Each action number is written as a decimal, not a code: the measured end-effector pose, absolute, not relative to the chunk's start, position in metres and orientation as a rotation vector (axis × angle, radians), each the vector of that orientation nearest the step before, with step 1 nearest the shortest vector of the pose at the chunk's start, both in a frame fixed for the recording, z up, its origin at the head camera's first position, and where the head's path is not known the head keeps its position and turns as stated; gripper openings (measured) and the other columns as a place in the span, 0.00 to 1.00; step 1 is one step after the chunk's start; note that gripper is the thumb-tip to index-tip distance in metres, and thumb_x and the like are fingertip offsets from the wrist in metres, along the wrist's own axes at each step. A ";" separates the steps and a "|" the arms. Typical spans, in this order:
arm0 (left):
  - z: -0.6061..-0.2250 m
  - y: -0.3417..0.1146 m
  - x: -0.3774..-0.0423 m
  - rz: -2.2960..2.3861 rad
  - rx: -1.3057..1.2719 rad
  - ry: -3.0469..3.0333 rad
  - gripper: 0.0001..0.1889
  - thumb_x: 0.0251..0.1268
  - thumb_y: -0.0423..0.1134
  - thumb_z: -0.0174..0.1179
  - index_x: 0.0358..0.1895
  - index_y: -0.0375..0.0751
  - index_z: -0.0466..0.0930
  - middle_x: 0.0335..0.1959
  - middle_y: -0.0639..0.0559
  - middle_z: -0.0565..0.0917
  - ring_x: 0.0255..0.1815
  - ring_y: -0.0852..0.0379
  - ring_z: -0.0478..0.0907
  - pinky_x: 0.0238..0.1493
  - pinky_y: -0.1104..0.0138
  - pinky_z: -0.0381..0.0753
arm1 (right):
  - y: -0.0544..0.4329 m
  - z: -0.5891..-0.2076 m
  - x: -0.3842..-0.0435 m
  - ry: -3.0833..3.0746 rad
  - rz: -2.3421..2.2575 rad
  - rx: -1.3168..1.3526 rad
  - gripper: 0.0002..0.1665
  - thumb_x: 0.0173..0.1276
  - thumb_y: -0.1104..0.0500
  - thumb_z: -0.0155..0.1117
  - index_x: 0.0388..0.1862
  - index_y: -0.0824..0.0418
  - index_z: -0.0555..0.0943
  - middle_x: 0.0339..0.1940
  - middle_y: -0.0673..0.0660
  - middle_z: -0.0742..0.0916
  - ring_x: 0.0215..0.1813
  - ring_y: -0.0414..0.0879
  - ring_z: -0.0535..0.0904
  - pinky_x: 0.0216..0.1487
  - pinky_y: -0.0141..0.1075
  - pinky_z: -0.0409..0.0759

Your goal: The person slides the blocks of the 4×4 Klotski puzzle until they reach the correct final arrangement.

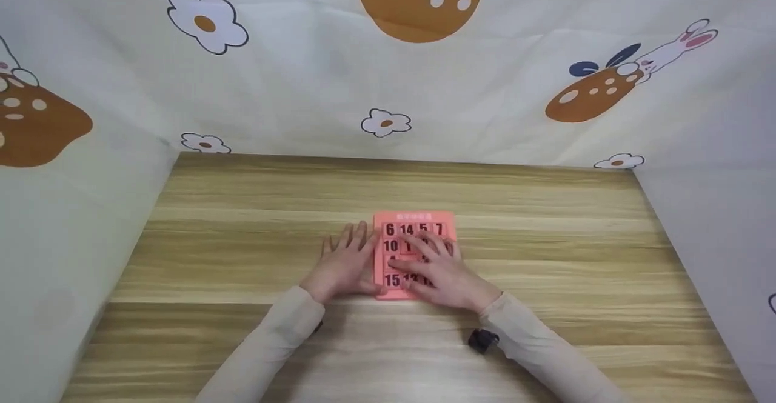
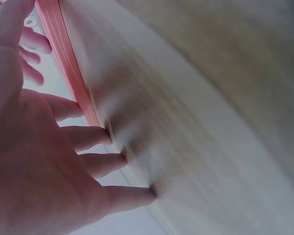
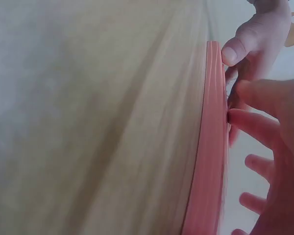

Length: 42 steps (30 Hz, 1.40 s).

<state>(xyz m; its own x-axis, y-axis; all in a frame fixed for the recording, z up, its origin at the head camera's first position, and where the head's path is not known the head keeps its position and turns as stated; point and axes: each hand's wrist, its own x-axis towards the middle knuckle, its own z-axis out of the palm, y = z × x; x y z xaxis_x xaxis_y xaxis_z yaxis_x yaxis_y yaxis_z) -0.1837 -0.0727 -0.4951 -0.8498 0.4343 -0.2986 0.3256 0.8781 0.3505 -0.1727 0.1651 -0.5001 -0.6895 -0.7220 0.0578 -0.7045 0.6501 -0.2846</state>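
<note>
A pink number slide puzzle [image 1: 413, 216] lies flat on the wooden table, black numerals printed on its square tiles. Along its left edge rests my left hand [image 1: 345, 269], fingers spread with several tips on the tabletop and the thumb at the lower left corner. My right hand [image 1: 450, 279] reaches over the board from the right; its index fingertip touches a tile in the left column, third row. That hand covers many tiles on the right side. In the left wrist view, the puzzle's pink side [image 2: 71, 63] runs beside the left fingertips. The right wrist view shows the fingers spread above the board [image 3: 208, 161].
Wood-grain tabletop [image 1: 242, 209] surrounds the puzzle. Pale cloth walls [image 1: 291, 88] with rabbit, flower and brown patterns enclose the table at the back and both sides. A small black device [image 1: 483, 340] sits by the right wrist.
</note>
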 end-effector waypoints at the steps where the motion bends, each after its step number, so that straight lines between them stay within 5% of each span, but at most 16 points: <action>1: -0.495 -0.073 -0.184 0.411 0.564 2.675 0.61 0.46 0.67 0.67 0.78 0.43 0.44 0.77 0.37 0.41 0.75 0.35 0.37 0.67 0.34 0.37 | 0.166 -0.499 -0.172 2.821 -0.458 -1.188 0.24 0.71 0.44 0.55 0.64 0.45 0.77 0.77 0.58 0.61 0.74 0.64 0.51 0.67 0.68 0.46; 8: -0.496 -0.073 -0.185 0.421 0.561 2.668 0.61 0.45 0.68 0.67 0.78 0.44 0.43 0.77 0.37 0.40 0.75 0.35 0.36 0.67 0.35 0.35 | 0.175 -0.493 -0.177 2.955 -0.550 -1.076 0.12 0.67 0.48 0.63 0.45 0.49 0.88 0.74 0.56 0.67 0.72 0.63 0.54 0.64 0.65 0.52; 17: -0.496 -0.071 -0.185 0.416 0.551 2.655 0.60 0.47 0.68 0.66 0.78 0.45 0.43 0.77 0.38 0.40 0.76 0.36 0.36 0.68 0.35 0.37 | 0.158 -0.497 -0.190 2.883 -0.469 -1.124 0.28 0.69 0.47 0.59 0.67 0.50 0.75 0.77 0.57 0.60 0.73 0.61 0.53 0.66 0.65 0.50; 27: -0.494 -0.072 -0.186 0.421 0.562 2.657 0.60 0.48 0.66 0.67 0.78 0.44 0.43 0.77 0.37 0.40 0.76 0.36 0.36 0.67 0.35 0.36 | 0.161 -0.495 -0.181 2.761 -0.504 -1.235 0.23 0.69 0.47 0.60 0.61 0.51 0.80 0.76 0.57 0.61 0.74 0.63 0.50 0.68 0.67 0.44; 42: -0.495 -0.071 -0.185 0.405 0.570 2.667 0.60 0.47 0.67 0.67 0.78 0.44 0.43 0.77 0.37 0.41 0.75 0.35 0.37 0.67 0.34 0.37 | 0.152 -0.503 -0.208 2.852 -0.537 -0.998 0.32 0.72 0.46 0.55 0.72 0.54 0.68 0.77 0.59 0.57 0.73 0.63 0.51 0.64 0.61 0.52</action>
